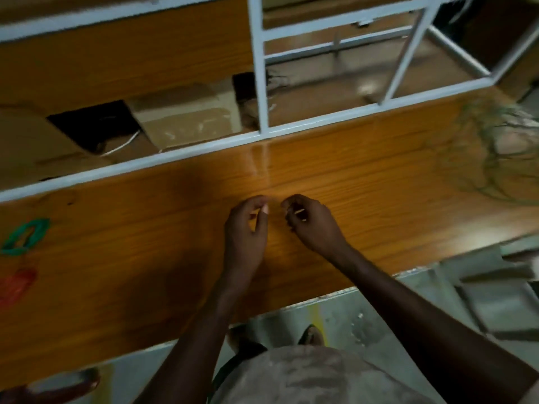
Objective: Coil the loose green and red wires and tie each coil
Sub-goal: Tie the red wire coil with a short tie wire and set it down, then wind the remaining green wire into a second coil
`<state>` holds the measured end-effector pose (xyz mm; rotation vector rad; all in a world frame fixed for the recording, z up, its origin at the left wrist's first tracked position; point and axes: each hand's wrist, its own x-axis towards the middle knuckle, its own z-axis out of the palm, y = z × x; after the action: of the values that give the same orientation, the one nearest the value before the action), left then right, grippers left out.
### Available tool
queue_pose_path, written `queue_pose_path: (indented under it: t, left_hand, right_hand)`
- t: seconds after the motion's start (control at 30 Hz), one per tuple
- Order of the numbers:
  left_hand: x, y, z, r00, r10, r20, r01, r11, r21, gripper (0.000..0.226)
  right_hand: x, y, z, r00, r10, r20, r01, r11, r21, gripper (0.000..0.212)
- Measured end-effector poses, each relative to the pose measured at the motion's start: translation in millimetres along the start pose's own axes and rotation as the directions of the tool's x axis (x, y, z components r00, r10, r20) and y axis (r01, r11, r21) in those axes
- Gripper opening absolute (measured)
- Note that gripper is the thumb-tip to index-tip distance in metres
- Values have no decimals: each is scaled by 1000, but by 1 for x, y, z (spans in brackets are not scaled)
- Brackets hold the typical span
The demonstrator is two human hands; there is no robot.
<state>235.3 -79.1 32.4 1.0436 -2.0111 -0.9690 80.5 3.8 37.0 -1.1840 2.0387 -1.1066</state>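
Note:
Over the middle of the wooden bench (364,176) my left hand (248,228) and my right hand (312,225) are held close together, fingers curled. The right fingers pinch a thin pale strip, perhaps a tie; the picture is too blurred to show whether the left fingertips pinch its other end. A green wire coil (24,236) lies on the bench at the far left, with a red wire coil (16,285) just in front of it. Both hands are far from the two coils. A loose tangle of thin greenish wire (501,153) lies at the bench's far right.
A white metal frame (262,83) with shelves rises behind the bench; cardboard boxes (186,118) sit on its lower shelf. The bench's front edge runs diagonally below my forearms, with grey floor beneath. A dark red ring-like thing (67,383) shows at the bottom left.

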Motion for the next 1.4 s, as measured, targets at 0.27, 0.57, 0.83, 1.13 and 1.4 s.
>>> queue_pose_path:
  t: [0.27,0.57,0.83,1.13,1.4]
  left_hand:
    - [19,79,104,943,207,259,-182,976,-120,22]
    - [34,112,179,789,327,520,-254,944,-209,24]
    - [31,140,245,723,391,569,-306,921,-243,23]
    - [7,203,370,754,353,553,-248,934,-258,21]
    - [-24,254,471,759,311,572,-195,947,-256,21]
  right_hand:
    - [-41,53,-126,949,81,-304,-103,993,-57,13]
    - [-76,96,-194,807,283,-517,-334,943,-5,16]
    - [-93,145,-231,725,367,-582,-392,915,89,14]
    - [-117,238,-345,668,439,-601,-417,890,185,14]
    - [-132,332,-450,549,547,-632,-481,825,296,15]
